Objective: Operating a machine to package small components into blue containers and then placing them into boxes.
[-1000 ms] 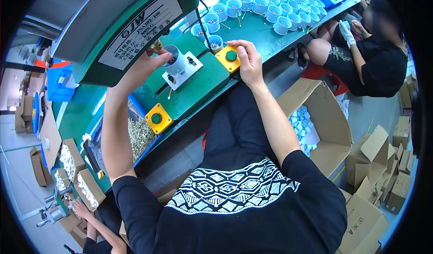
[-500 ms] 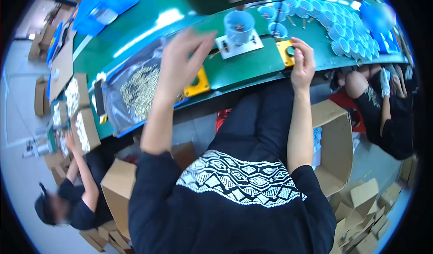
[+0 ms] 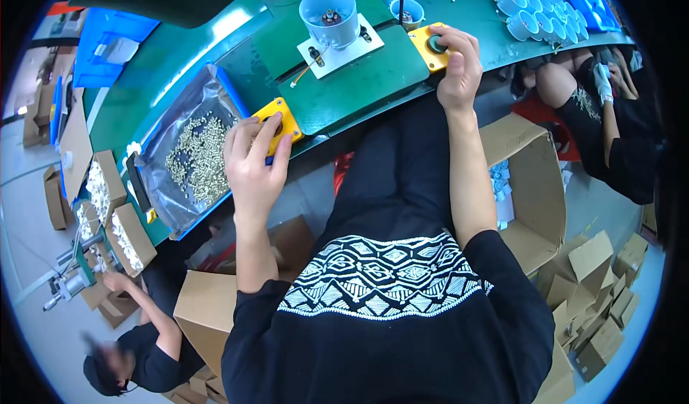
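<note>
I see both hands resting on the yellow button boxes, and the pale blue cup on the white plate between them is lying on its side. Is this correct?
Not quite. In the head view the pale blue cup stands upright on the white plate, open end up, not on its side. The rest holds: the left hand and right hand each rest on a yellow button box.

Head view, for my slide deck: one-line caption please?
Left hand and right hand each rest on a yellow button box beside a blue cup.

A cup (image 3: 329, 15) is sitting on a plate (image 3: 343, 45) between two button boxes (image 3: 276, 120). A tray of small parts (image 3: 192, 156) is lying to the left, with a cardboard box (image 3: 527, 181) standing at the right below the bench.
</note>
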Demonstrator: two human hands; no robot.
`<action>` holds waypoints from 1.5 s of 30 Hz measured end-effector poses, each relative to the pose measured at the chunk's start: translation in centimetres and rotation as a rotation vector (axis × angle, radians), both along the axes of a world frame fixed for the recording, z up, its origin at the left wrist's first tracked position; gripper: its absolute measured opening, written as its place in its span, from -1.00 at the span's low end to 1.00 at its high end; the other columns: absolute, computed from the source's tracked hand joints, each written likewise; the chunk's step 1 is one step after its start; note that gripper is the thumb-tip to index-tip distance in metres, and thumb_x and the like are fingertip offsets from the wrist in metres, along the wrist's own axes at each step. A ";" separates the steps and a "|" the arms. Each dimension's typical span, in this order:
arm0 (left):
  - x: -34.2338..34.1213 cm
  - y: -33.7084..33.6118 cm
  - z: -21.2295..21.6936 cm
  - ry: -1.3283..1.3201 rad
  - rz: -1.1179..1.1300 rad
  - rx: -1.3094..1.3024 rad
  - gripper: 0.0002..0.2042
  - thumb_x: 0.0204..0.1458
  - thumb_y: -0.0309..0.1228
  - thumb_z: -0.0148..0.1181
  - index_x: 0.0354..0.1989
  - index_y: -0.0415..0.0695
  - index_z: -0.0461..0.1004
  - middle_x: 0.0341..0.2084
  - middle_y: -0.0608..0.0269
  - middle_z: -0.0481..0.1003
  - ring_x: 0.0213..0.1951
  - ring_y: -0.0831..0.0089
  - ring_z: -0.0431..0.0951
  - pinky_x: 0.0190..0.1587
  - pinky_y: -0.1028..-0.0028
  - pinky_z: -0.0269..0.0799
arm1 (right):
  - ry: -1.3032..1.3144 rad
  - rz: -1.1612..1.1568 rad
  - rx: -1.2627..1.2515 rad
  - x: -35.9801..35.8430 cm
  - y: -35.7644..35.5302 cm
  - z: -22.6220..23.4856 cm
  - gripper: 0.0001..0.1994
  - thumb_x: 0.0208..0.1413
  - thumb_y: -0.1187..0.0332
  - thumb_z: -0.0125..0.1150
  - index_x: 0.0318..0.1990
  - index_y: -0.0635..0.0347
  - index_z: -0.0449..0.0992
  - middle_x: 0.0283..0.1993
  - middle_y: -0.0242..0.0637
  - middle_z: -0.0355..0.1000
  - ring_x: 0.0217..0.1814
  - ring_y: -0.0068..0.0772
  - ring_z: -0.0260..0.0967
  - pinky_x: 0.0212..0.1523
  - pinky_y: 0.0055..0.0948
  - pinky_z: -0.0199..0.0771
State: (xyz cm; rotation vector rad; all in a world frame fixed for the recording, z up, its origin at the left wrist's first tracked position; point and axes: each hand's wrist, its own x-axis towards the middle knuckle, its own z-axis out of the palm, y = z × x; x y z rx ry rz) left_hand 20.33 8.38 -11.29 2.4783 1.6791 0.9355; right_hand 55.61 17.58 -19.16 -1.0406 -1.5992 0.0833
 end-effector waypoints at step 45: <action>-4.3 0.6 -1.5 -0.170 0.251 -0.220 -0.84 0.20 -0.50 0.26 -0.12 -0.30 0.65 -0.25 0.02 0.67 -0.25 0.23 0.68 -0.13 0.35 0.54 | 0.067 0.135 -0.050 -11.2 0.6 12.6 -0.28 -0.10 0.19 0.58 0.26 0.18 0.44 0.06 -0.17 0.49 0.18 -0.13 0.38 0.18 -0.24 0.45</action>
